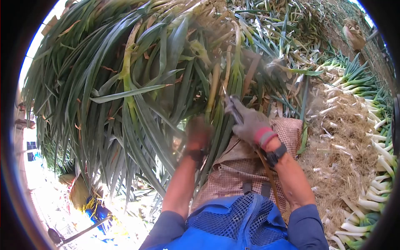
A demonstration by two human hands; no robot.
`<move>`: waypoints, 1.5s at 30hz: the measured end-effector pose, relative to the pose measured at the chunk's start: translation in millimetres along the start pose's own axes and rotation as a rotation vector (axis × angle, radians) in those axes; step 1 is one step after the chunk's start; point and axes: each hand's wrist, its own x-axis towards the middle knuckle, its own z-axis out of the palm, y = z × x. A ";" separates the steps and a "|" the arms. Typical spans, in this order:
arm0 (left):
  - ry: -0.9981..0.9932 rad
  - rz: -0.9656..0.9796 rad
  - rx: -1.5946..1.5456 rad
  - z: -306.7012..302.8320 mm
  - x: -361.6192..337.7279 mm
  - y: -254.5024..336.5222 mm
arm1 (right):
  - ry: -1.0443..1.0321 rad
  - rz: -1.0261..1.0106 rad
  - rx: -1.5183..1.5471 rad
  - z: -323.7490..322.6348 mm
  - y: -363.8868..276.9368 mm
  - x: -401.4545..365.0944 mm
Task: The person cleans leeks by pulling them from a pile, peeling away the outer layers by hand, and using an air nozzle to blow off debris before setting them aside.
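Observation:
A large heap of leeks (96, 79) with long green leaves fills the left and middle of the head view. My right hand (250, 125), in a grey glove with a pink cuff, is closed around a knife (236, 109). The thin blade points up and away from me, close to the yellowish leek stalks (214, 83). Low among the hanging leaves is my left hand (199, 132), smeared by motion. Its fingers cannot be made out, and neither can whether it grips a leek.
A checked brown cloth (237, 166) covers my lap. On the right, cut roots (337, 154) lie piled beside a row of trimmed leeks (381, 156) with white stems. Loose leaves (287, 37) litter the ground behind. A brown sack (353, 35) stands at the upper right.

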 end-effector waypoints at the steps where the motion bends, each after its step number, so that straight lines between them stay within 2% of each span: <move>1: 0.010 -0.008 0.021 -0.3 6.3 1.9 | -0.047 -0.012 0.024 -3.7 -4.2 -17.1; 3: -0.087 -0.138 -0.176 -45.0 -0.9 27.5 | -0.140 -0.026 0.074 -5.1 -10.9 -55.0; 4: -0.137 -0.204 -0.276 -61.4 -4.1 35.4 | -0.080 -0.111 0.053 7.0 -5.7 -70.3; 6: -0.110 -0.156 -0.362 -62.4 -4.4 24.6 | 0.031 -0.283 0.007 27.3 0.1 -92.6; 9: -0.148 -0.124 -0.530 -49.6 -1.4 3.6 | -0.031 -0.099 -0.035 33.2 -13.8 -99.8; 10: -0.177 -0.118 -0.594 -43.7 -0.8 -1.8 | 0.041 -0.096 -0.033 38.0 -14.5 -93.7; 14: -0.207 -0.154 -0.691 -37.6 -10.3 -7.6 | -0.018 -0.005 0.037 43.3 -17.6 -69.8; 16: -0.278 -0.154 -0.728 -35.6 -7.6 -16.2 | -0.022 -0.022 0.005 35.7 -29.7 -84.3; 20: -0.195 -0.162 -0.801 -30.3 -6.6 -31.6 | -0.124 -0.101 0.079 50.1 -28.5 -115.4; 23: -0.169 -0.190 -0.853 -26.9 -4.3 -42.1 | -0.242 -0.001 0.044 50.0 -37.8 -116.3; 26: -0.165 -0.216 -0.822 -14.1 -1.8 -63.4 | -0.193 -0.055 0.068 60.0 -31.3 -110.0; 29: -0.153 -0.146 -0.753 -11.7 -9.2 -68.3 | -0.320 -0.057 -0.038 49.2 -43.5 -108.3; 32: -0.117 -0.121 -0.819 -3.4 -10.6 -71.9 | -0.211 -0.057 0.024 64.6 -34.5 -95.2; 34: -0.079 -0.135 -0.816 -3.2 -12.3 -69.4 | -0.213 -0.062 0.069 61.5 -35.0 -94.3; 36: -0.125 -0.184 -0.733 -10.4 -14.2 -64.0 | -0.192 -0.047 0.054 57.1 -34.7 -86.3; 41: -0.132 -0.234 -0.798 -4.0 -9.9 -65.9 | -0.049 0.035 -0.029 41.8 -31.4 -27.6; 45: -0.101 -0.278 -0.797 -8.4 -13.4 -54.6 | -0.038 0.083 -0.049 18.2 -30.0 28.3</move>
